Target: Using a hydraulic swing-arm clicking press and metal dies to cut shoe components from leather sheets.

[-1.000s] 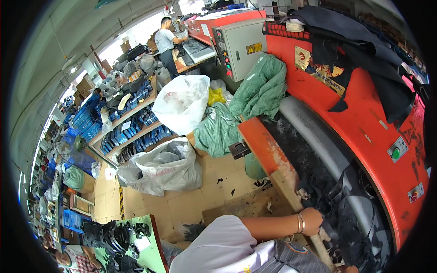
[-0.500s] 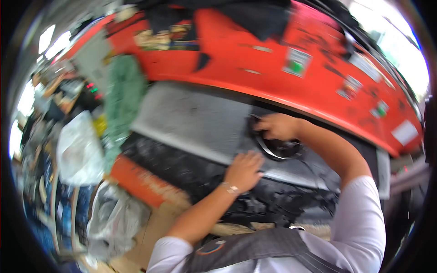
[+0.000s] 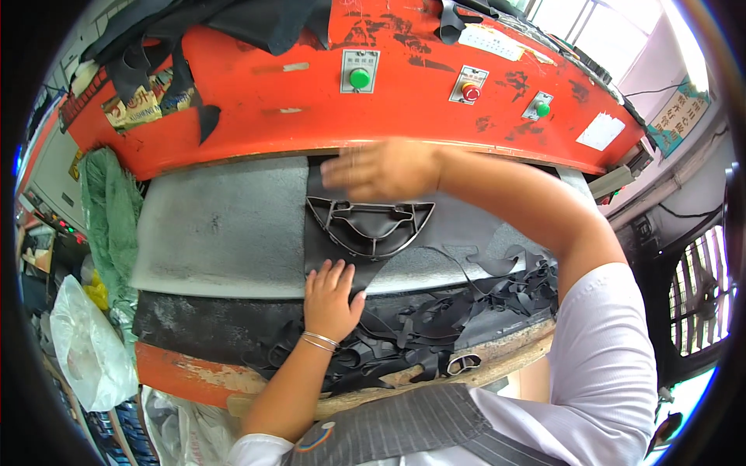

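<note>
A curved metal frame [image 3: 375,235] is seen lying on a dark sheet [image 3: 458,225], its longer, straighter edge turned toward a red machine body [image 3: 264,109] and its rounded edge turned toward the person. The sheet is spread over a pale grey slab [image 3: 221,225], of which the left part is left uncovered.

The left hand [image 3: 330,299] is laid on the near part of the sheet, just below the frame; its fingers are spread and its grip is flat, with nothing grasped. Two thin bracelets [image 3: 320,340] are worn at its wrist. The right hand [image 3: 385,171] is held just beyond the frame's far edge, near the lower border of the machine body. It is blurred; its fingers are outstretched, and nothing is seen to be clasped in its grip. Whether the sheet is touched by it cannot be told.

Along the near side, dark scraps [image 3: 423,326] are heaped in a tangle. On the machine body, a round red button [image 3: 471,92] is set between two green ones, and dark material [image 3: 256,23] is draped over the top. At the left, a green sack [image 3: 113,210] is placed beside the slab, with a white plastic bag [image 3: 89,342] nearer the person.
</note>
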`<state>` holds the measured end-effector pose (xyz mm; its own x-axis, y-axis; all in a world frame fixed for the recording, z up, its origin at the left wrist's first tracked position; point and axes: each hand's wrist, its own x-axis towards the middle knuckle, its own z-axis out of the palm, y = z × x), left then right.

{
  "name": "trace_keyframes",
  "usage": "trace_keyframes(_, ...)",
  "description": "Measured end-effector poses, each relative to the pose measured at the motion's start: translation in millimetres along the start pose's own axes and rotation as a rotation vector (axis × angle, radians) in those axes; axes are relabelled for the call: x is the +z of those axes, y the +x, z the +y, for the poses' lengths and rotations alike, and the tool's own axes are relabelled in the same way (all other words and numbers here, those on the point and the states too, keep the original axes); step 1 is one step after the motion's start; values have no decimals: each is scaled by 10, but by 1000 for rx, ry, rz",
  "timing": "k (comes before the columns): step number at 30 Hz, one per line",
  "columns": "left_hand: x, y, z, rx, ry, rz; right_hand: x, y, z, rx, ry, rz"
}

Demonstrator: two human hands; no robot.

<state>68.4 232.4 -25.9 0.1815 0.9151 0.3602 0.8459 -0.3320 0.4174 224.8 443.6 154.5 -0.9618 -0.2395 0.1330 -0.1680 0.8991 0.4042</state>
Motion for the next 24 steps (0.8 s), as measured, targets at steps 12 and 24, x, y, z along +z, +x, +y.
trace_keyframes(12,150,114,86,11,-100,-41,1147,22,-500,-164,348,-43)
trace_keyframes(24,-35,360,-204,-83,-408,63,107,-1342,-384,1162,337,-83)
